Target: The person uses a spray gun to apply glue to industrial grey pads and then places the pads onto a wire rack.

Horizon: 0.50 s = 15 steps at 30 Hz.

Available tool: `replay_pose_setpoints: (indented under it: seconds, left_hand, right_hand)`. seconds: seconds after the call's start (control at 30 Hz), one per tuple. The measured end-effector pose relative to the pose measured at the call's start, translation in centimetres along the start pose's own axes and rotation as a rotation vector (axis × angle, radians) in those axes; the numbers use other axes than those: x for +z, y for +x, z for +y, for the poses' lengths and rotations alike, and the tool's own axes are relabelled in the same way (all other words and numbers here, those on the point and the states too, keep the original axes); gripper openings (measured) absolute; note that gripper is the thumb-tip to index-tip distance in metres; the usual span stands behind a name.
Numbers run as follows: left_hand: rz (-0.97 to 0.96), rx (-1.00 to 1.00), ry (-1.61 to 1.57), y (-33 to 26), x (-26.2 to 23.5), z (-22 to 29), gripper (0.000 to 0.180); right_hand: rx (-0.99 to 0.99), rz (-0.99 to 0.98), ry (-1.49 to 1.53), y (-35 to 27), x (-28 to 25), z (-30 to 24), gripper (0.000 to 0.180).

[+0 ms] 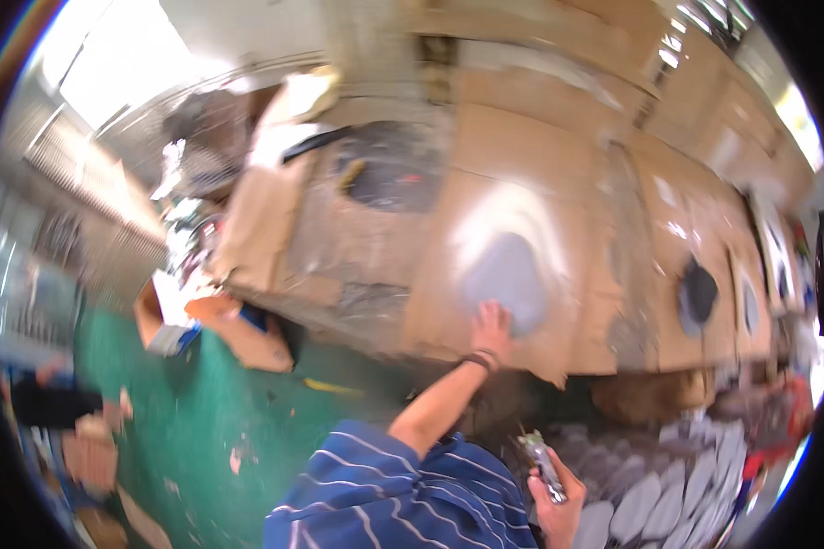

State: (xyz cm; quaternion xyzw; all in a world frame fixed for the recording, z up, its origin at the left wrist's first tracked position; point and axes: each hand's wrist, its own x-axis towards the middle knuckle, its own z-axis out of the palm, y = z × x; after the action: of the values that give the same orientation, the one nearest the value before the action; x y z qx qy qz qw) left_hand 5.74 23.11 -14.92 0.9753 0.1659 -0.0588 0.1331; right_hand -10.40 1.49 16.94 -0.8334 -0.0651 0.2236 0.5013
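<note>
My left hand [491, 327] was flat on the grey oval piece [508, 279] lying on the cardboard-covered table [366, 238] — fingers spread, pressing rather than gripping. My right hand [554, 503] was closed round a small spray tool [545, 465]. That piece looked coated already — a stack of grey pieces [668, 494] sat low right, coated or not I couldn't tell.

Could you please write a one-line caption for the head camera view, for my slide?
Left hand rests on a grey oval piece on cardboard-covered table; right hand holds a small tool.

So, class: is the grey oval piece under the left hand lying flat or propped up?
Flat: the grey oval piece lies on the cardboard-covered table, left hand on its edge.
</note>
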Motion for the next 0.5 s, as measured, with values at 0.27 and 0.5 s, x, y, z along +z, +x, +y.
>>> replay_pose_setpoints:
  seconds: [0.27, 0.5]
  left_hand:
    - [-0.027, -0.084, -0.348, 0.4, -2.4, -3.9, 0.092]
    - [0.229, -0.223, -1.005, 3.7, 0.0, -7.0, 0.072]
  right_hand:
    - [0.015, -0.154, -0.002, 3.7, 1.5, -3.5, 0.044]
    - [-0.007, -0.248, -0.166, 5.3, 4.4, -8.0, 0.049]
